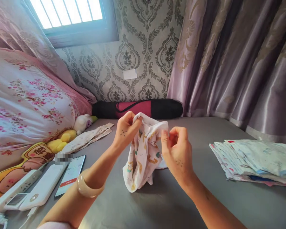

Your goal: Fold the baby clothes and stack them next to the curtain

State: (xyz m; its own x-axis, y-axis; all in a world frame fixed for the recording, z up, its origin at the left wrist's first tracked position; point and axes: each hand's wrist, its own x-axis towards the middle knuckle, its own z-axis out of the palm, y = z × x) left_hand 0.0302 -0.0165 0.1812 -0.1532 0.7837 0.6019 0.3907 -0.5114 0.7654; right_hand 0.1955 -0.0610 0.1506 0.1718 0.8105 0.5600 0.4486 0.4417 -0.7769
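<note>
A small white garment with a printed pattern of tan and green shapes (145, 152) hangs in front of me, held up by its upper edge. My left hand (127, 128) is closed on the upper left of that edge, thumb and fingers pinching the cloth. On the other side my right hand (177, 148) pinches the upper right of it, with the thumb in front. The lower part of the garment dangles in folds just over the grey sheet (109, 203). Behind it a bit of pale cloth shows low down, mostly hidden.
At right lies a stack of folded baby clothes (255, 159). To the left are a phone (70, 175), a white power bank (44, 187), a power strip (16, 190), plush toys (62, 140) and a strip of patterned cloth (85, 138). A black and red long bag (137, 109) rests by the wall.
</note>
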